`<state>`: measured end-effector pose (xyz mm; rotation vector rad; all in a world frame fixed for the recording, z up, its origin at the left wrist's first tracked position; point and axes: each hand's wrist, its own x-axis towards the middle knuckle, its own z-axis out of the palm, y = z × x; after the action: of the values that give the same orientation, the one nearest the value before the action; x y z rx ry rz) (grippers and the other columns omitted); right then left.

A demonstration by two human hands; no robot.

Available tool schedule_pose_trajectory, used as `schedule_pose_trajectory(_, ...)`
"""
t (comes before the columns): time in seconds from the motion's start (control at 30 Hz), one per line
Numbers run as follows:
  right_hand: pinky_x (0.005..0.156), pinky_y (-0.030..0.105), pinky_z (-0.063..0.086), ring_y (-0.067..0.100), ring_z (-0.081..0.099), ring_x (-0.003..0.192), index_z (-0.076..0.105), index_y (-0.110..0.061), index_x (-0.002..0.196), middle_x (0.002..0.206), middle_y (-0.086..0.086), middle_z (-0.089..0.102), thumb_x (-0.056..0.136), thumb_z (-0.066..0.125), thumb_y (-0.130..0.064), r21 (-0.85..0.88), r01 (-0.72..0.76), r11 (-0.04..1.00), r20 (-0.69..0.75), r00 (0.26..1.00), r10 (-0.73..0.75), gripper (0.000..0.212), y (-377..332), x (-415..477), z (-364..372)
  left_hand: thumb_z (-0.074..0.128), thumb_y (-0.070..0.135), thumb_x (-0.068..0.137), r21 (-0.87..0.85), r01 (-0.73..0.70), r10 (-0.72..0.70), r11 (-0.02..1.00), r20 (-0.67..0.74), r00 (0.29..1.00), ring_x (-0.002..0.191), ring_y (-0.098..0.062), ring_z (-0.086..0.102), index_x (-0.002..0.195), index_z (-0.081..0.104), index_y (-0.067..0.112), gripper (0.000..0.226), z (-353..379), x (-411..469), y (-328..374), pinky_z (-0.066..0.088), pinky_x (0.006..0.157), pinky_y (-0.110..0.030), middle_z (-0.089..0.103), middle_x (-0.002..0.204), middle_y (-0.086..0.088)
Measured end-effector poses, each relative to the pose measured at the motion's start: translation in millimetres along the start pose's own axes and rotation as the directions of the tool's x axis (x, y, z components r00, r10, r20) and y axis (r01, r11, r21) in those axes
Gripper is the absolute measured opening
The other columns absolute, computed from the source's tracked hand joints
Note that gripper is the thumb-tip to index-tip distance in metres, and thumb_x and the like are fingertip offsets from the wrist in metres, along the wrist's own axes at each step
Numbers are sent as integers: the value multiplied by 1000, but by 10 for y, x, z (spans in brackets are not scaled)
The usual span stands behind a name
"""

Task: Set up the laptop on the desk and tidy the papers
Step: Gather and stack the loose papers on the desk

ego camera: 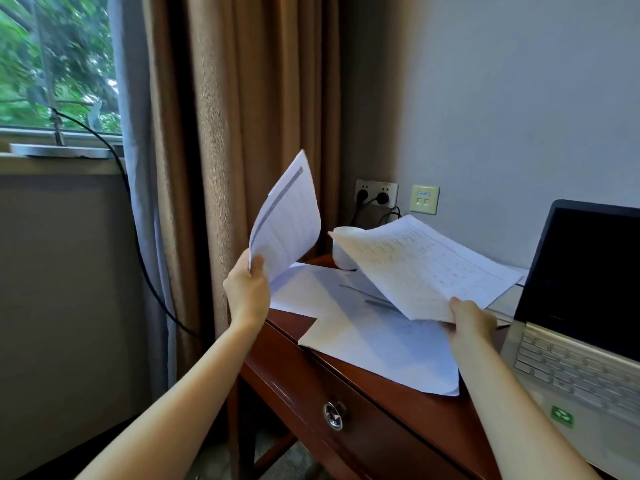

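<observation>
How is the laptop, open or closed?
Open: the laptop has its lid up, so the keyboard and dark screen both show.

I log this as a private room, home or hotel, study corner. Wooden desk (289,329) with drawer (367,441) against a plain wall (519,98); sockets (376,192) just above its back edge; laptop (571,362) and papers (381,348) on it; long curtains (249,98) and window (52,64) to its left.

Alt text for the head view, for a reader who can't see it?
A person's left hand holds one printed sheet up while the right hand holds a sheaf of papers above loose sheets on a wooden desk; an open laptop, screen dark, sits at right.
</observation>
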<state>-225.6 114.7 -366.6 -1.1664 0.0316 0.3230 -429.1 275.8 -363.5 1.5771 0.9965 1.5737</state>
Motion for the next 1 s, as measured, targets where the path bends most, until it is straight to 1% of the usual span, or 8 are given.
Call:
schedule_pose_trajectory(0.17,67,32,30,24,44,82,51,10,95,75,4,48,90,51,-5,-194,139,971,54,990,-131,15,28,-40,43,40,-1,97,27,-221,219,975,71,973,100,-9,53,124,60,9,36,71,-49,53,36,80,-2,61,105,5)
schedule_pose_trajectory(0.23,71,33,32,21,41,82,50,13,110,83,12,54,89,54,-6,-210,133,969,101,988,-113,28,70,-6,74,40,-13,90,48,-311,300,949,163,940,103,-4,54,123,62,10,45,96,-71,10,33,81,5,61,109,11)
schedule_pose_trajectory(0.3,76,37,41,25,50,88,50,8,115,110,21,60,88,56,-6,-233,118,965,156,984,-82,31,109,-15,96,40,-19,82,117,-416,373,902,274,886,109,-10,59,121,63,10,54,126,-95,-46,36,90,-3,65,115,5)
schedule_pose_trajectory(0.4,80,39,44,28,55,92,54,1,110,113,18,60,88,56,0,-235,118,965,233,970,-61,22,132,-17,112,43,-18,82,181,-555,434,812,448,782,116,-22,59,121,63,10,52,160,-174,-107,33,92,-12,64,122,-6)
schedule_pose_trajectory(0.67,89,42,45,34,59,100,56,4,119,106,19,64,84,61,1,-395,43,918,362,925,112,35,219,-10,124,40,-8,91,160,-626,355,763,706,613,129,-13,47,127,58,18,48,270,-369,-199,26,102,-9,55,135,3)
schedule_pose_trajectory(0.8,91,40,45,31,59,104,60,0,115,111,17,65,92,58,-16,-408,29,913,391,909,145,28,231,-8,133,38,-5,93,122,-625,324,771,770,550,129,-12,46,127,59,19,46,296,-422,-265,22,101,-4,53,136,4)
schedule_pose_trajectory(0.9,64,35,49,24,61,81,61,-10,96,90,10,66,96,47,-39,-337,-86,937,427,874,234,32,187,-47,139,39,-3,95,99,-616,315,782,790,527,129,-11,47,127,58,20,44,325,-461,-275,26,104,-9,54,136,5)
schedule_pose_trajectory(1.0,56,29,47,19,63,74,63,-13,94,84,7,68,93,51,-43,-351,-95,931,489,830,269,32,170,-57,121,42,-2,94,45,-621,335,782,810,481,128,-12,48,127,58,20,43,351,-545,-241,30,106,-14,55,134,5)
